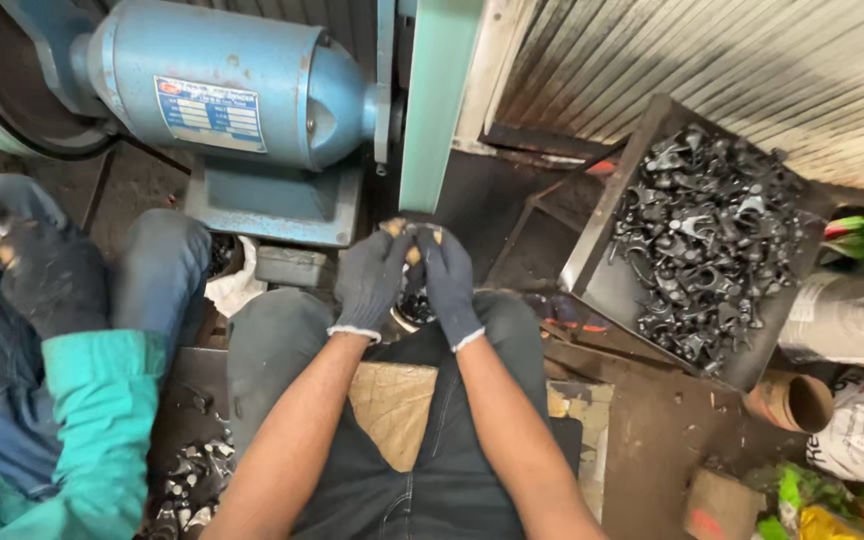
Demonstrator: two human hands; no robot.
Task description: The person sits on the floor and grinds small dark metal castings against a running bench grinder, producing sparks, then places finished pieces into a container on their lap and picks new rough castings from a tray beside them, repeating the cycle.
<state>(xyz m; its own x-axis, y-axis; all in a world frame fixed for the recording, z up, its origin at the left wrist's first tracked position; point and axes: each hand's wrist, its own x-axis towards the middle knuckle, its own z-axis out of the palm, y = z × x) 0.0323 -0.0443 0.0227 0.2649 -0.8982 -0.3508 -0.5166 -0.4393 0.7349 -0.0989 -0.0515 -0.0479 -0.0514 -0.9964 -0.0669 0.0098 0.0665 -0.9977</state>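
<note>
There is only the one view, from a camera on the seated worker's head, looking steeply down over the forearms and lap towards the blue electric motor [222,85] at the top of the picture. It sits close: the motor lies just beyond the knees, and the metal tray of dark castings [607,285] lies to the motor's right. A co-worker's teal sleeve [102,400] cuts in below and left of the motor.
</note>
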